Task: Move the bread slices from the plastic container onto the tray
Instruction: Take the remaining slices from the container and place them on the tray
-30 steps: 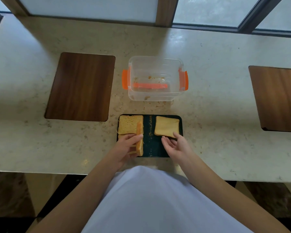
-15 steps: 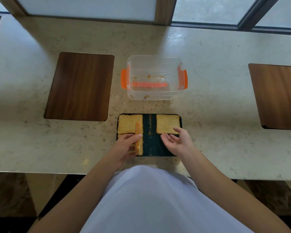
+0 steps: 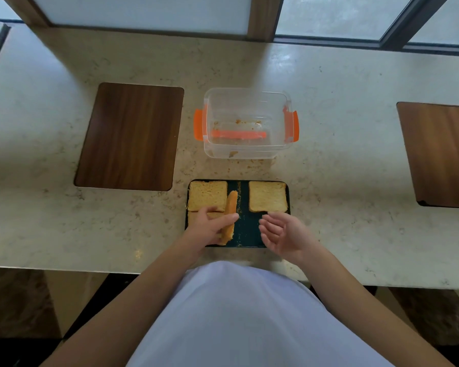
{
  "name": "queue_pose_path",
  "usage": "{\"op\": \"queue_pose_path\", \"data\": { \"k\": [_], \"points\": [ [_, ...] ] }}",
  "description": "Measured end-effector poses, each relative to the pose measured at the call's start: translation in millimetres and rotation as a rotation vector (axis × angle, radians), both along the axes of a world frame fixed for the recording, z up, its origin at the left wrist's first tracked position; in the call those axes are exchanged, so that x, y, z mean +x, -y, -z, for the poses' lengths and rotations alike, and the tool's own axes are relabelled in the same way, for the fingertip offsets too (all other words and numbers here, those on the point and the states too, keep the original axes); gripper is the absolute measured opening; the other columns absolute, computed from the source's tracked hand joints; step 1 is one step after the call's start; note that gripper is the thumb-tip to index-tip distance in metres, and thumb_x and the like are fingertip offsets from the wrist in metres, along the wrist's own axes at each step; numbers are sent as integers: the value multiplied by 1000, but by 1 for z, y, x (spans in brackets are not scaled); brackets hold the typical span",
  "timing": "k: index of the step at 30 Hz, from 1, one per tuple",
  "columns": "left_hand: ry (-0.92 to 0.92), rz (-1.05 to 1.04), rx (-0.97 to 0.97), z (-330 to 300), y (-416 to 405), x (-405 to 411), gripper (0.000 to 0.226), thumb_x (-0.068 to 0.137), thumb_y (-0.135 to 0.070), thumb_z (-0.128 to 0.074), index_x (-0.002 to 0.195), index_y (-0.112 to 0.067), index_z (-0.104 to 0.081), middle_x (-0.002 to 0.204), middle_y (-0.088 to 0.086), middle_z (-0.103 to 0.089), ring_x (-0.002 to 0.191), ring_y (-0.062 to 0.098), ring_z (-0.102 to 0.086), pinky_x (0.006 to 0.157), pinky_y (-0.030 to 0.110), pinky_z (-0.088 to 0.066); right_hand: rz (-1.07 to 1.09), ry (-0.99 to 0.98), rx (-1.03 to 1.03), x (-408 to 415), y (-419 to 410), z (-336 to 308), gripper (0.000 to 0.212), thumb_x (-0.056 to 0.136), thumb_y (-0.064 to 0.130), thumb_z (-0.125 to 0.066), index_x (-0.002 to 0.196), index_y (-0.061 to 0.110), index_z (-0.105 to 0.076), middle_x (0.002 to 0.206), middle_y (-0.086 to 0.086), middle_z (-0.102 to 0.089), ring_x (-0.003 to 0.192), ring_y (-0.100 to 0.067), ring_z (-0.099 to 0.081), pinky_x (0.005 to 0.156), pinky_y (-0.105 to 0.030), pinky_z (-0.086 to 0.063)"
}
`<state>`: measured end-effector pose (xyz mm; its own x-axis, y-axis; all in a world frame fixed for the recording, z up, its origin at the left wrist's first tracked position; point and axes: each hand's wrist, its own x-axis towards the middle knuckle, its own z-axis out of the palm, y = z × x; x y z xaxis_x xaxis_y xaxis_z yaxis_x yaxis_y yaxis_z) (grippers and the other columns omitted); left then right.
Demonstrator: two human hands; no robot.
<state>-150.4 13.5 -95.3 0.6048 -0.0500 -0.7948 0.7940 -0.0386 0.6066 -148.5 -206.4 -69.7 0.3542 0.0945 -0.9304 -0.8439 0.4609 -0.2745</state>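
Note:
A dark tray (image 3: 245, 229) lies near the counter's front edge. One bread slice (image 3: 207, 195) lies flat at its far left and another bread slice (image 3: 267, 196) lies flat at its far right. My left hand (image 3: 210, 229) grips a third slice (image 3: 229, 218) standing on edge over the tray's near left, above a slice partly hidden under my hand. My right hand (image 3: 284, 234) hovers open over the tray's near right corner, touching nothing. Behind the tray stands the clear plastic container (image 3: 247, 123) with orange clips, holding only crumbs.
A dark wooden board (image 3: 130, 136) lies left of the container and another wooden board (image 3: 440, 154) at the far right. Crumbs lie on the marble counter (image 3: 342, 181) between container and tray. Window frames run along the back.
My right hand has let go of the right slice and drawn back toward me, opening. My left hand keeps the upright slice in nearly the same spot.

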Motion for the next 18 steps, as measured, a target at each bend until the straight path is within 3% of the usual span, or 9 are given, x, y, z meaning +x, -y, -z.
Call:
{"op": "queue_pose_path", "data": {
  "k": [4,6,9,13,16,18],
  "points": [
    [251,275,286,-8,14,6,111,59,-63,-83,148,-37,-23,114,-13,-53,97,7,-60,70,26,-54,-152,145,-71,-7,-5,-16,34,94,25,-71,120,4,-68,93,-10,-77,81,-21,-74,69,-29,-61],
    [413,402,410,-12,22,8,110,58,-63,-79,148,-38,-22,120,-10,-52,102,11,-58,78,31,-55,-186,203,-111,-3,-9,-23,33,96,31,-68,116,4,-69,96,-10,-75,83,-22,-73,72,-32,-59],
    [621,556,589,-20,32,11,103,63,-59,-75,149,-27,-28,133,-1,-52,116,18,-52,94,44,-51,-283,340,-166,4,-8,-30,39,95,36,-68,119,4,-67,108,-14,-75,94,-25,-74,81,-35,-57],
    [809,718,748,-25,39,13,93,69,-58,-68,147,-27,-29,127,0,-52,116,21,-48,100,45,-41,-339,392,-233,6,-1,-27,26,97,27,-68,111,6,-66,110,-15,-76,97,-25,-74,80,-33,-57],
    [808,704,741,-25,39,13,96,67,-70,-66,147,-30,-31,125,-4,-51,115,16,-47,97,40,-35,-316,393,-207,6,8,-22,23,97,23,-67,113,6,-67,108,-14,-77,95,-25,-74,79,-33,-57],
    [680,579,554,-26,38,17,98,67,-77,-65,148,-32,-34,123,-8,-52,110,12,-51,93,35,-41,-330,420,-172,7,17,-21,23,97,21,-68,115,7,-68,104,-11,-78,92,-22,-74,78,-31,-57]
  ]
}}
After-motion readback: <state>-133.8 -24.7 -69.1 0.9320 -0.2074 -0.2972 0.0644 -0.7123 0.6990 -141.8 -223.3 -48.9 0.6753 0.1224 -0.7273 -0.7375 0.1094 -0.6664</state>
